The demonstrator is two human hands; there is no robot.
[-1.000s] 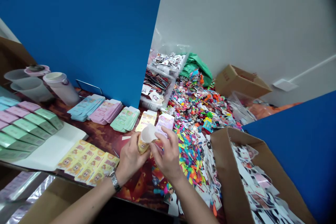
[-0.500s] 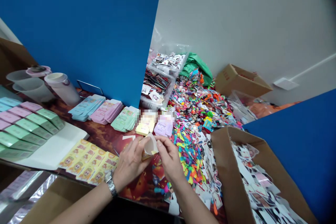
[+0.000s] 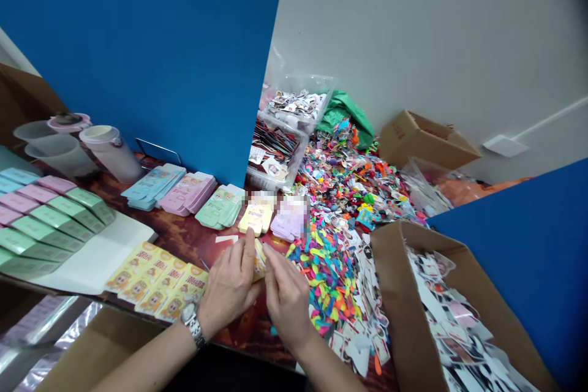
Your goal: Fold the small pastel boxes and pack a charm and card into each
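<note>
Between my hands is a small yellow paper box, mostly hidden by the fingers. My left hand, a metal watch at its wrist, is closed around the box from the left. The thumb and fingers of my right hand are pinched together at its upper right edge. Left of my hands, a row of overlapping yellow printed boxes lies near the table's front edge. Beyond my fingers is a stack of flat yellow cartons, beside purple cartons and green cartons.
Small colourful trinkets are heaped right of my hands. A cardboard box of cut-out cards stands at the right. Pink cartons, blue cartons and a white cup are at the back left. Filled green boxes stand far left.
The box's open, pale end faced up before; now that opening no longer shows and its yellow printed side does. My right hand has moved slightly down and left, its fingers closer to my left hand.
</note>
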